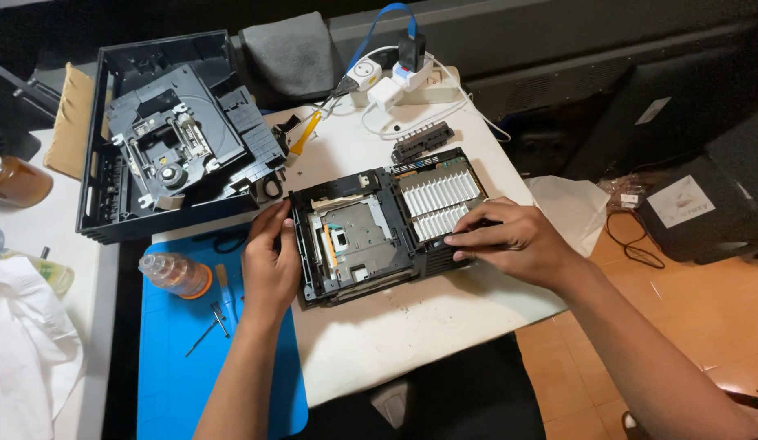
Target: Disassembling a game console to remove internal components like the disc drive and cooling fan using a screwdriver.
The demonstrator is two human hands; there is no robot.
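Opened console chassis [379,232] laid on white surface [412,326], flanked by disc-drive tray [175,138], bottle [177,275], left hand [271,261] clasped on left edge, right hand [509,240] pressed flat, fingers extended, on heatsink side.

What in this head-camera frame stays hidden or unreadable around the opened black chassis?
- Chassis left edge: covered by the left hand.
- Its lower right corner: under the right hand.
- Small tools on the blue mat: too small to identify.
- Amber jar: cut off by the left edge.

Open console chassis [379,236] sits mid-table [395,334]; drive shell [171,138] far left, power strip [395,77] behind, mat [179,358] near left.
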